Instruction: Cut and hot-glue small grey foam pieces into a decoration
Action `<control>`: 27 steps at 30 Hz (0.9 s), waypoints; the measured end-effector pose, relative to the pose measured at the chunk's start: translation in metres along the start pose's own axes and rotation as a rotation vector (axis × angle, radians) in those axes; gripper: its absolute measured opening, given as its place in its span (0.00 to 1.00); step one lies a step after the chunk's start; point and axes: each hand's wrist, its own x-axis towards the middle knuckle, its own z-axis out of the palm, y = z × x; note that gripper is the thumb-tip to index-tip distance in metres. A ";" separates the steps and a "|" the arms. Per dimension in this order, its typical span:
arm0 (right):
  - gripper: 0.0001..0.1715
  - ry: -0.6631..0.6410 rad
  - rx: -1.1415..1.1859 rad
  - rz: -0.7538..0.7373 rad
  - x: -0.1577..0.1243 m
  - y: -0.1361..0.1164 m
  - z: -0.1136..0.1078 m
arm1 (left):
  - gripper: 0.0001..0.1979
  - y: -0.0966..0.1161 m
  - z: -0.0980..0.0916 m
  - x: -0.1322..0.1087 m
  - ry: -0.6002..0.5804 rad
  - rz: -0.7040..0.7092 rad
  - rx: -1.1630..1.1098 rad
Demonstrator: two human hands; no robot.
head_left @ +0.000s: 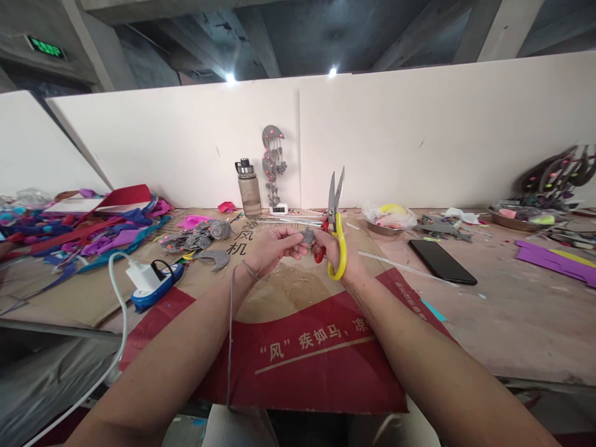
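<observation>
My left hand (274, 249) is closed, its thumb and fingertips pinched at a small grey felt piece (308, 236) whose exact shape I cannot make out. Grey yarn (231, 323) loops about my left wrist and trails down over the cardboard's front edge. In my right hand (329, 247) hang scissors (343, 245) with one yellow and one red handle, blades upward and slightly apart. The right fingertips meet the other side of the grey piece. Both hands are over a brown and red cardboard sheet (321, 385).
On the left are a blue power strip (157, 288), a grey yarn ball (220, 230), a grey crescent (215, 259) and colourful felt scraps (116, 230). A bottle (249, 189) and hanging ornament (271, 161) stand behind. A phone (442, 261) and plastic-lined bowl (390, 217) are right.
</observation>
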 end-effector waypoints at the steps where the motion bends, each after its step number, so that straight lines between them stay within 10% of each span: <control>1: 0.21 0.007 -0.030 -0.012 0.000 0.000 0.000 | 0.14 0.000 0.000 0.000 0.023 0.002 0.009; 7: 0.15 0.103 -0.496 -0.286 -0.005 -0.004 -0.006 | 0.15 0.001 0.000 0.003 0.253 0.032 0.023; 15: 0.14 -0.163 -1.107 -0.276 -0.015 -0.009 -0.004 | 0.14 0.010 -0.007 0.006 0.567 0.178 -0.048; 27: 0.22 -0.159 -1.562 -0.277 -0.019 -0.013 -0.003 | 0.09 0.016 -0.018 0.006 0.638 0.274 -0.162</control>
